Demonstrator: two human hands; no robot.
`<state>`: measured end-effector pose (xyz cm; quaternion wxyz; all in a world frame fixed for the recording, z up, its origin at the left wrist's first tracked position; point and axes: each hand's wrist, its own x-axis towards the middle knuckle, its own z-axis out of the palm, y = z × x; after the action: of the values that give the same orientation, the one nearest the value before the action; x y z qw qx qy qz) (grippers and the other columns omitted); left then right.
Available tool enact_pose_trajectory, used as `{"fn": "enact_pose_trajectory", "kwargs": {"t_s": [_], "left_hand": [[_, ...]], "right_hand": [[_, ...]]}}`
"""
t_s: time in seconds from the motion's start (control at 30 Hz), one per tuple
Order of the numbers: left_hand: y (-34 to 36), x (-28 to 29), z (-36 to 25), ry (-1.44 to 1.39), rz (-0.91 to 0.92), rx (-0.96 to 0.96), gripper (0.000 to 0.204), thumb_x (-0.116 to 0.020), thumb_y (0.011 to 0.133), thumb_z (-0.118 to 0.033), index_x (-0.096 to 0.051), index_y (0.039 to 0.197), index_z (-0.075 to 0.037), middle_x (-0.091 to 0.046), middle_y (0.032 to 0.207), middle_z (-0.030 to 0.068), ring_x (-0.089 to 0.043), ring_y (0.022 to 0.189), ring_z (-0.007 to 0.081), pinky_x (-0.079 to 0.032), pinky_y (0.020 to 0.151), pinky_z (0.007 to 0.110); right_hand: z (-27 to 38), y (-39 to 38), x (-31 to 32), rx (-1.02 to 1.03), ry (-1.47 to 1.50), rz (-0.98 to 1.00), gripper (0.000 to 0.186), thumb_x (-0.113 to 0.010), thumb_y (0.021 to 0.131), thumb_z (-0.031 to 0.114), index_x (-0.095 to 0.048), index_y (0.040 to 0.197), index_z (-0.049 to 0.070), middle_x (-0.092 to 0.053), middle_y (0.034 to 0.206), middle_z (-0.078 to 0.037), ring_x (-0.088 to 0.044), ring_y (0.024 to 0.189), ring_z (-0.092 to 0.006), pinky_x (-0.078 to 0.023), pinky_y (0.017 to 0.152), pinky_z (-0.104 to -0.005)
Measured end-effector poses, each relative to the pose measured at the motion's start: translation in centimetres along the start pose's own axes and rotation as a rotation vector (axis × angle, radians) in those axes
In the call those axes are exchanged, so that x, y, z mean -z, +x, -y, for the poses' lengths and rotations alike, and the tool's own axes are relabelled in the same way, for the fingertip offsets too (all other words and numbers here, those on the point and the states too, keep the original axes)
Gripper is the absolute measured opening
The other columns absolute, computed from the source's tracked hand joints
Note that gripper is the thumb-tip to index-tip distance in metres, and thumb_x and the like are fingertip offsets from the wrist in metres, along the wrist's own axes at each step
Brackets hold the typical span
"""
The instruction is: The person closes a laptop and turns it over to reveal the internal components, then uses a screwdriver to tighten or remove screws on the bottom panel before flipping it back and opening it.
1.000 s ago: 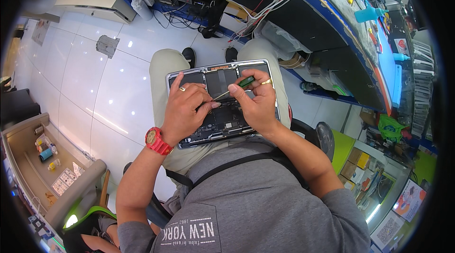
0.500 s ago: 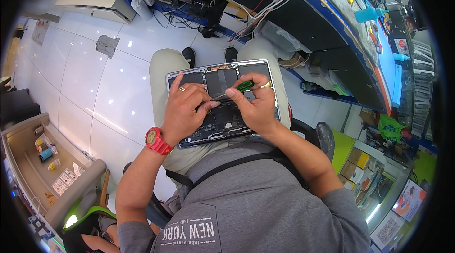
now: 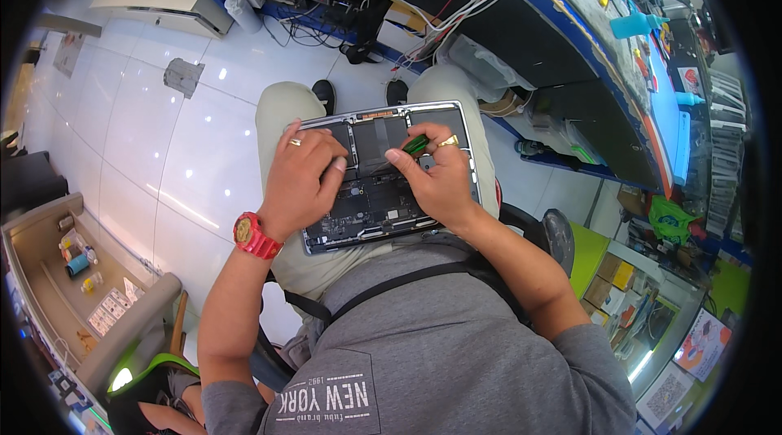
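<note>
An open-backed laptop (image 3: pixel 375 217), its battery cells and circuit board exposed, lies across my lap. My right hand (image 3: pixel 438 184) grips a green-handled screwdriver (image 3: pixel 415 145) over the middle of the laptop; its tip is hard to make out. My left hand (image 3: pixel 303 176) rests on the laptop's left part with curled, closed fingers near the upper left edge; anything between those fingertips is hidden.
A dark workbench (image 3: pixel 562 40) with tools, bottles and cables runs along the upper right. At the lower left stands a beige counter (image 3: pixel 41 272) holding small items; beside it, part of another person (image 3: pixel 171 419) shows. A glass display case (image 3: pixel 619 305) is at the lower right.
My left hand has shifted left, away from the screwdriver's shaft, and its fingers are more curled. My right hand with the screwdriver has moved slightly left.
</note>
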<state>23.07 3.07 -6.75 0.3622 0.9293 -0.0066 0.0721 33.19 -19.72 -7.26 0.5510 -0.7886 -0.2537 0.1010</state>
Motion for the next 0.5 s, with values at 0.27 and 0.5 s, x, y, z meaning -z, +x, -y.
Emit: {"fn": "enact_pose_trajectory", "kwargs": {"t_s": [0.27,0.5], "left_hand": [[-0.3,-0.8,2.3,0.217,0.063,0.024,0.024,-0.06,0.095,-0.002,-0.075,0.113,-0.005,-0.067,0.127,0.0091,-0.059,0.133,0.0297,-0.029,0.128,0.058],[-0.2,-0.8,2.1,0.224,0.064,0.03,0.024,-0.059,0.095,-0.002,-0.076,0.111,-0.005,-0.067,0.126,0.0096,-0.059,0.134,0.03,-0.028,0.128,0.059]], "right_hand": [[0.2,-0.5,-1.0,-0.051,-0.063,0.063,0.04,-0.086,0.094,0.02,-0.063,0.119,-0.001,-0.073,0.084,-0.011,-0.073,0.071,-0.0191,-0.057,0.063,-0.0321],[0.5,-0.5,-1.0,-0.059,-0.103,0.087,0.041,-0.086,0.095,0.021,-0.062,0.12,-0.002,-0.073,0.084,-0.013,-0.075,0.072,-0.0213,-0.057,0.063,-0.0329]]}}
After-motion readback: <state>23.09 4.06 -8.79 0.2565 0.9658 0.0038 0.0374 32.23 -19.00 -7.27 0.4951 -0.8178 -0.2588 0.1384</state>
